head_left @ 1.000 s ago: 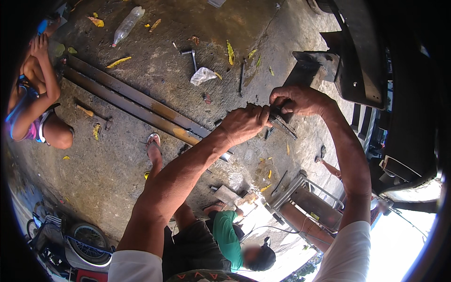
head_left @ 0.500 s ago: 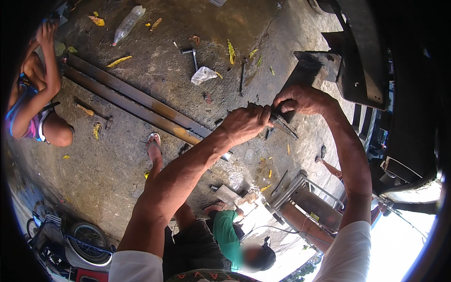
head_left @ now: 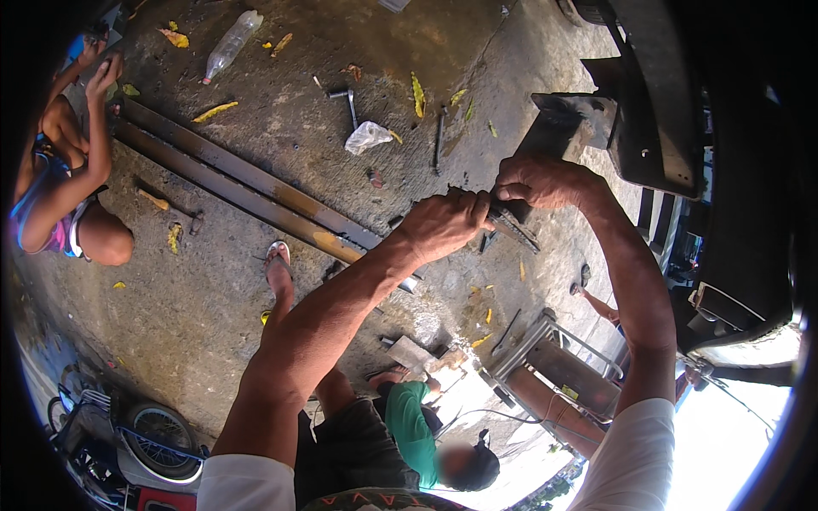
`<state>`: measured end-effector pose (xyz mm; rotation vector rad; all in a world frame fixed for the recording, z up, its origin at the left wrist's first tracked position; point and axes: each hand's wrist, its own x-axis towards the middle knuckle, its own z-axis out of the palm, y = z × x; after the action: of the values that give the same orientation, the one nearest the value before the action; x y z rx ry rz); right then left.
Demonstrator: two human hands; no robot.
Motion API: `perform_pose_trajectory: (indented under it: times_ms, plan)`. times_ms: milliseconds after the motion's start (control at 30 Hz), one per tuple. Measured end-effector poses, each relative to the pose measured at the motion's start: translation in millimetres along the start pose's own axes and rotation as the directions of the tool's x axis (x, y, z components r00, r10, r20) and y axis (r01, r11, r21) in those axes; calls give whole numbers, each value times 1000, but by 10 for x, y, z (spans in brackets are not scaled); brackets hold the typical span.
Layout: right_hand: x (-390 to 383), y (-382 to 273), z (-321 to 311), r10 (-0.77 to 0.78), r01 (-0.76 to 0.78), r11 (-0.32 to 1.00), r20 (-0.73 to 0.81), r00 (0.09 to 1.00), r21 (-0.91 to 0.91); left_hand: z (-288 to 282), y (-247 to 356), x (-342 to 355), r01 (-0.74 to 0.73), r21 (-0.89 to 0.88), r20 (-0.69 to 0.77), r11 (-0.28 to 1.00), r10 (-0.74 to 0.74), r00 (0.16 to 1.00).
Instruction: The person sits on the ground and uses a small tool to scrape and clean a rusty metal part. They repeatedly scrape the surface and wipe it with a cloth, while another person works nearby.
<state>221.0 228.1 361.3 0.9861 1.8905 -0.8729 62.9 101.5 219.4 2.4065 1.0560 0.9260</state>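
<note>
Both hands are out in front of me, close together above the concrete. My left hand (head_left: pixel 443 226) is closed, thumb and fingers pinching a dark, flat metal piece (head_left: pixel 517 232) with a rough, ridged edge. Part of that piece sticks out beyond the fingertips, pointing down to the right. My right hand (head_left: pixel 541 182) is closed too, its fingers curled over the piece's upper part near the left fingertips. Its exact grip is hidden. Just beyond the right hand is a dark metal plate (head_left: pixel 546 134), the end of a larger bracket.
Two long steel bars (head_left: pixel 247 187) lie on the ground. A hammer (head_left: pixel 166 203), a lug wrench (head_left: pixel 351 106), a plastic bag (head_left: pixel 369 137) and a bottle (head_left: pixel 232 47) lie about. One person (head_left: pixel 72 170) crouches left; another in green (head_left: pixel 415 430) is below. A metal-framed cart (head_left: pixel 558 375) stands right.
My right fingers have shifted slightly and curled further over the metal piece. The left hand keeps its grip. The crouching person's hands have moved a little apart.
</note>
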Motion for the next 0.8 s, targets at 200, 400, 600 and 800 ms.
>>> perform_pose_trajectory:
  times_ms: [200, 400, 600, 800]
  plan:
    - [-50, 60, 40, -2, 3, 976, -6, 1000, 216, -23, 29, 10, 4, -20, 2, 1000, -4, 1000]
    - [-116, 17, 30, -35, 52, 980, -91, 995, 190, -13, 23, 10, 10, -15, -2, 1000, -10, 1000]
    - [-149, 57, 87, -86, 115, 968, -138, 987, 224, 21, 18, 6, 6, -3, -23, 1000, -7, 1000]
    - [-128, 52, 60, -55, 69, 987, -102, 993, 143, -12, 19, 7, 2, -23, -42, 1000, -3, 999]
